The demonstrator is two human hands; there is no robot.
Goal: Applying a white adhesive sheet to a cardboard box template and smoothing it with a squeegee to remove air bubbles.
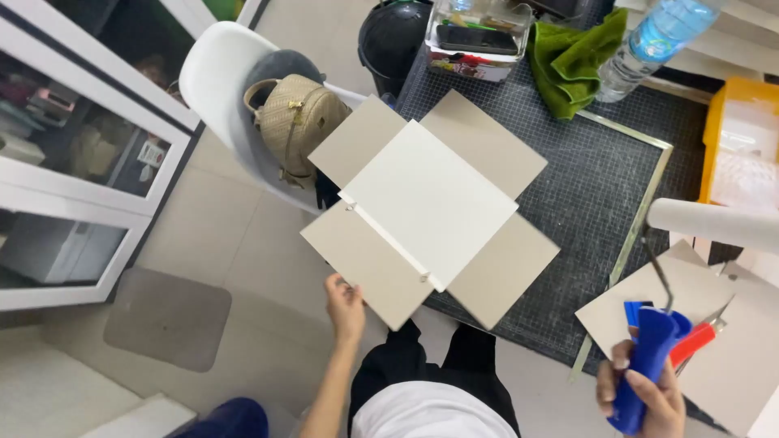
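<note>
My left hand [345, 304] grips the near left edge of a folded grey cardboard piece [430, 209], a cross shape with a white centre panel, lying partly over the dark cutting mat [592, 186] and jutting past the table edge. My right hand [641, 397] is closed on the blue handle of a paint roller [653, 357], whose white roller sleeve [714, 225] points to the right above the mat. The roller is apart from the cardboard.
Loose grey board sheets [722, 324] and a red-handled tool [694, 341] lie at the right. At the back stand a clear box [479, 36], green cloth [572, 61], water bottle [649, 45] and yellow bin [742, 138]. A white chair [215, 89] holds a beige bag [296, 118].
</note>
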